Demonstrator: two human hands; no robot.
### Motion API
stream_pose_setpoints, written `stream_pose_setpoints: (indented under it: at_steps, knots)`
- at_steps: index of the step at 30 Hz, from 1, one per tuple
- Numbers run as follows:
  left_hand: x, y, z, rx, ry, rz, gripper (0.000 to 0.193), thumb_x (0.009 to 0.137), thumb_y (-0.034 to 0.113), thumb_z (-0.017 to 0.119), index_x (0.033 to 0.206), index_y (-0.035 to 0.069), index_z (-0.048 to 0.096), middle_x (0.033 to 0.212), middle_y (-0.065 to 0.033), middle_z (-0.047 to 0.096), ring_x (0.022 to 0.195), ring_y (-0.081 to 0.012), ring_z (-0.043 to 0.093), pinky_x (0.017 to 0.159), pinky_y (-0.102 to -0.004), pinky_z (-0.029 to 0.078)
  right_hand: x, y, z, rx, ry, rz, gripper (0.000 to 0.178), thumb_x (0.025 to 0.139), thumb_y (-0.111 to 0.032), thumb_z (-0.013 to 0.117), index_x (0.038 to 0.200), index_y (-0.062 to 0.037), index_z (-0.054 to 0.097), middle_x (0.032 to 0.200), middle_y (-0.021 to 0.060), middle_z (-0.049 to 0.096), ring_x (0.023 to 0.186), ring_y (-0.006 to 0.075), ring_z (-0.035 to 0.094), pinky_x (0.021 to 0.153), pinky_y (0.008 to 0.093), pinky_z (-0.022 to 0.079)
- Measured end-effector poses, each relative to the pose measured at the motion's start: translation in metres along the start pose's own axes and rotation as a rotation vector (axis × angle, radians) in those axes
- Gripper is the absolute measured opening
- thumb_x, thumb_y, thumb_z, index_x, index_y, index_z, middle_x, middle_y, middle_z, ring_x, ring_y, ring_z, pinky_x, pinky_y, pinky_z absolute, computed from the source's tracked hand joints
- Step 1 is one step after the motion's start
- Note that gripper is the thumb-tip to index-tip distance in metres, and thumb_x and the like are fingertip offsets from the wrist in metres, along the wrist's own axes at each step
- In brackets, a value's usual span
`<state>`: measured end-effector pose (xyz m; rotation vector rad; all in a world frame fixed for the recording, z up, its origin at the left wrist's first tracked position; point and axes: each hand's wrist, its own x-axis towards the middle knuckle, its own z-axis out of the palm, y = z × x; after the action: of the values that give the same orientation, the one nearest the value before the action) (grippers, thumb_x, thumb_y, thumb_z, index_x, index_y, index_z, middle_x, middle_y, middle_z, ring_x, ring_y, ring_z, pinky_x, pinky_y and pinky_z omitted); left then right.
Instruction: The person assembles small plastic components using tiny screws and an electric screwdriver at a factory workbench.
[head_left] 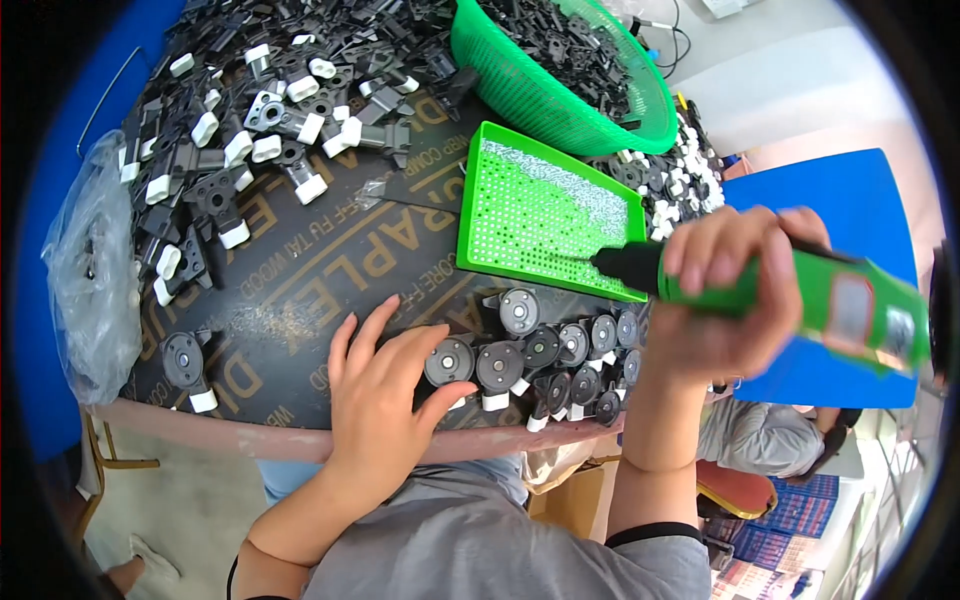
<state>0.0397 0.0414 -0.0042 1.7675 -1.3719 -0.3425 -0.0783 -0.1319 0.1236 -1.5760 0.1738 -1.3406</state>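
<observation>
My right hand [735, 290] is wrapped round a green electric screwdriver [850, 310] with a black nose. Its thin bit points left, over the lower right part of a green screw tray [465, 200] with a holed bed and many small silver screws. My left hand [385, 400] rests at the near table edge with fingers spread. Its thumb and forefinger are on either side of a round black part [450, 361], perhaps touching it. To its right, several similar round parts with white tabs stand in rows, among them one [500, 367] close beside.
A pile of black parts with white tips [290, 120] covers the far left. Behind the tray stands a green basket [560, 110] full of black parts. A clear plastic bag [95, 270] lies at the left edge. One round part [184, 360] sits alone. Another person [765, 437] is at right.
</observation>
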Motion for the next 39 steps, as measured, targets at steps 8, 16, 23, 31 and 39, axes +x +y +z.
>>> stream_pose_setpoints:
  at_steps: [8,16,23,31,39]
  knots:
    - [0.001,-0.002,-0.001,0.008,-0.040,-0.024,0.052,0.078,0.031,0.080,0.121,0.006,0.063,0.116,-0.0088,0.067,0.130,-0.0349,0.049,0.111,-0.0549,0.026,-0.014,0.066,-0.040,-0.271,0.144,0.071,0.024,0.094,-0.006,0.053,0.116,-0.0038,0.042,0.066,0.0071,0.049,0.053,0.0174,0.049,0.052,0.0348,0.046]
    - [0.004,-0.002,-0.001,0.005,-0.058,-0.034,0.053,0.079,0.032,0.080,0.121,0.006,0.063,0.117,-0.0090,0.067,0.130,-0.0347,0.049,0.112,-0.0546,0.026,-0.011,0.069,-0.038,-0.238,0.191,0.107,0.024,0.094,-0.008,0.053,0.116,-0.0037,0.043,0.066,0.0075,0.049,0.052,0.0181,0.049,0.052,0.0341,0.045]
    - [0.002,-0.002,0.000,-0.001,-0.058,-0.051,0.055,0.075,0.033,0.083,0.119,0.007,0.064,0.117,-0.0089,0.067,0.131,-0.0337,0.049,0.114,-0.0527,0.025,-0.014,0.068,-0.041,-0.240,0.199,0.071,0.021,0.094,-0.007,0.053,0.112,-0.0033,0.043,0.065,0.0075,0.048,0.051,0.0183,0.048,0.051,0.0337,0.044]
    - [0.001,-0.004,-0.002,-0.004,-0.063,-0.039,0.050,0.081,0.032,0.078,0.122,0.007,0.062,0.118,-0.0091,0.066,0.131,-0.0340,0.048,0.113,-0.0536,0.026,-0.015,0.039,-0.031,-0.094,0.168,0.052,0.020,0.097,-0.010,0.051,0.116,-0.0074,0.047,0.068,0.0033,0.046,0.056,0.0150,0.047,0.051,0.0297,0.042]
    - [-0.002,-0.005,-0.001,0.013,-0.029,-0.043,0.055,0.075,0.024,0.083,0.124,0.010,0.063,0.118,-0.0078,0.067,0.133,-0.0325,0.048,0.114,-0.0513,0.026,-0.065,-0.027,0.036,-0.010,-0.320,0.172,0.025,0.098,-0.014,0.060,0.111,-0.0090,0.040,0.070,0.0096,0.059,0.052,0.0204,0.057,0.048,0.0367,0.051]
